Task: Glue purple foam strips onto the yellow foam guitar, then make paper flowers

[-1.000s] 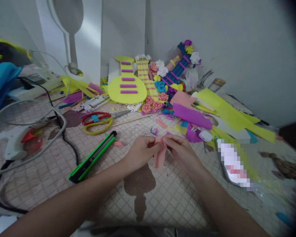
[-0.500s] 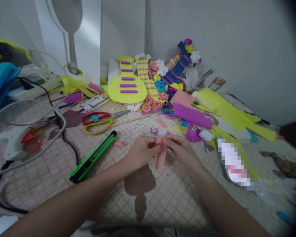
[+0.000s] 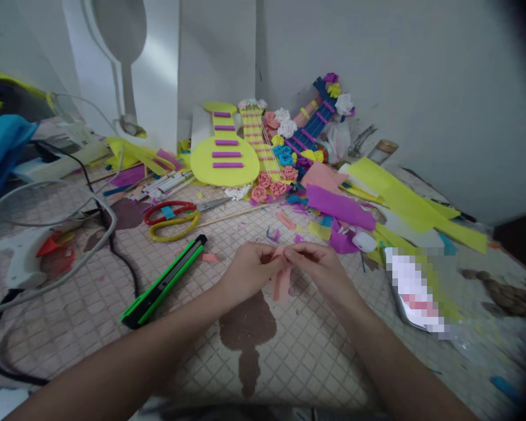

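Note:
A strip of pink crepe paper (image 3: 281,285) hangs down between my two hands, over the middle of the table. My left hand (image 3: 253,266) pinches its upper end from one side with thumb and fingers. From the other side my right hand (image 3: 318,266) pinches the same end, fingertips close to the left ones. Part of the paper is hidden behind the fingers. A green and black utility knife (image 3: 166,282) lies left of my left hand. Beyond it rest scissors (image 3: 175,219) with one red and one yellow handle.
A white glue gun (image 3: 24,257) with looping cords lies on the left. Yellow guitar-shaped pieces (image 3: 225,161) and paper roses (image 3: 272,186) stand at the back. Purple paper (image 3: 339,206), yellow sheets (image 3: 403,199) and a phone with a blurred screen (image 3: 414,289) are on the right.
The pinched fingertips have shifted slightly left, and the hanging end of the pink strip now looks narrower and closer together. Both hands still hold it; the view has moved a little.

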`<state>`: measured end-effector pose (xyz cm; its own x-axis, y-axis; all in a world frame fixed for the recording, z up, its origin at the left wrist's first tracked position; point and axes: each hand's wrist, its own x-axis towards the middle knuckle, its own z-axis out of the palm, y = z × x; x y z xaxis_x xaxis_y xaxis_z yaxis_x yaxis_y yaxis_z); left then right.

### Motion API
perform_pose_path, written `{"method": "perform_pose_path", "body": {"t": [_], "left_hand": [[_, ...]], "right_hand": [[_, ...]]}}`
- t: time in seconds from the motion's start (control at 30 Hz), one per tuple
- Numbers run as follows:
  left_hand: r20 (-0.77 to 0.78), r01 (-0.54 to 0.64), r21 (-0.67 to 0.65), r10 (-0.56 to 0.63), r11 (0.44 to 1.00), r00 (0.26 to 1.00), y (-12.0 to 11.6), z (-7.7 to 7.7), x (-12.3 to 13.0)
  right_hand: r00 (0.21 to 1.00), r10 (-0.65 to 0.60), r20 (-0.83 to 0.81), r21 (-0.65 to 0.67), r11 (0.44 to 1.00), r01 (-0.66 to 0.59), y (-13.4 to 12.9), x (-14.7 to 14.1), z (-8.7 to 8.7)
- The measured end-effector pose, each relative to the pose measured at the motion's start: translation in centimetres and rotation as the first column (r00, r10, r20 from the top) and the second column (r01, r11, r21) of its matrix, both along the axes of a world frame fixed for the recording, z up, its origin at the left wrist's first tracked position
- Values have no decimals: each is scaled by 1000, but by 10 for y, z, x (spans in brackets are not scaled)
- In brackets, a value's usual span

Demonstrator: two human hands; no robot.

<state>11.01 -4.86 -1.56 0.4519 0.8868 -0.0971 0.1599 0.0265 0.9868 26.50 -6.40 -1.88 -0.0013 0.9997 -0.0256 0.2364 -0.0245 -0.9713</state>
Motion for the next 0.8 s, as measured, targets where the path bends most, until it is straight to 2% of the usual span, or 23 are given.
{"method": "perform_pose_path", "body": {"t": [0.3,0.53,0.8], "left_hand": [[-6,7,19,-7,1000,1000,0,-3,0],[-11,24,21,-23,1000,1000,-1,-1,0],[1,3,39,-3,999,1000,2,-6,-1]], "right_hand": [[996,8,85,44,999,-12,-1,3,-2],[960,21,280,89,995,-47,0,2,-1],[966,51,252,92,993,-77,-1,1,0]]}}
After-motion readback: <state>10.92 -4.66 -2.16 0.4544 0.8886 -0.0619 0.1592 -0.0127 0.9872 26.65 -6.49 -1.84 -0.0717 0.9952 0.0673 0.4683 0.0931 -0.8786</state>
